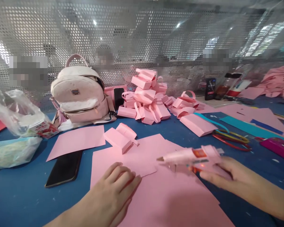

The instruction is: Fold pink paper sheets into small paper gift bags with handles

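Observation:
My right hand [224, 178] is wrapped round the handle of a pink glue gun [186, 156], whose nozzle points left above pink paper sheets [180, 195]. My left hand [115, 189] rests on those sheets, fingers bent and pressed together, beside the edge of a small pink paper piece [142, 165]. Whether the fingers pinch that piece is hidden. A folded pink paper box [119, 138] lies just beyond, at the top edge of the sheets.
A white and pink backpack [79, 94] stands behind, next to a pile of folded pink boxes [146, 97]. A black phone [64, 168] and plastic bags [14, 151] lie left. Coloured strips [251, 126] and a magenta tool [278, 148] lie right.

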`<state>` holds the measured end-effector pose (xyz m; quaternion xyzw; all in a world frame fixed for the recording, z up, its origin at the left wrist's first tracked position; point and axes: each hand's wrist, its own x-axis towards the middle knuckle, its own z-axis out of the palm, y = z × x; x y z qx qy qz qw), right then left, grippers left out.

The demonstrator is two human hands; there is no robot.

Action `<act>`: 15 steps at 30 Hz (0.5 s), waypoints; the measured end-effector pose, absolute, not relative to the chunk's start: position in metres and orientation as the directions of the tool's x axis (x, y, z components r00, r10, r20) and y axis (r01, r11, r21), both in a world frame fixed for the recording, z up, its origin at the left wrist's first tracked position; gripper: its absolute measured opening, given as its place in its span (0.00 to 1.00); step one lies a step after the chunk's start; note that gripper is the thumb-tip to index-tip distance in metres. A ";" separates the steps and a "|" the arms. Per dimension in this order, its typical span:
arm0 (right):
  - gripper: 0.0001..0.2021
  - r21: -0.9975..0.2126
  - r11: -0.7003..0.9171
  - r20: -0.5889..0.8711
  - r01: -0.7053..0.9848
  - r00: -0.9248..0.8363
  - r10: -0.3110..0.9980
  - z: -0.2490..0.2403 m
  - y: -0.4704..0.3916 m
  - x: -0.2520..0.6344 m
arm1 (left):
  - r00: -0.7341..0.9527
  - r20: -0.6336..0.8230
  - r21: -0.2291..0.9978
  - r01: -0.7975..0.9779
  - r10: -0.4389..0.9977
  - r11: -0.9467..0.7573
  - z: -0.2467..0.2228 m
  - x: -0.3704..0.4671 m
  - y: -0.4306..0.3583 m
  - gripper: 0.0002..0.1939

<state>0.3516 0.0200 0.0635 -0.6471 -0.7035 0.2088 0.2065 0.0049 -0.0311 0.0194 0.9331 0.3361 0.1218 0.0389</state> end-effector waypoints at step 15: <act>0.22 -0.709 0.123 -0.099 0.694 -0.271 0.957 0.064 0.007 0.310 | 0.725 0.170 0.139 0.653 0.668 -0.744 0.006 0.003 -0.031 0.33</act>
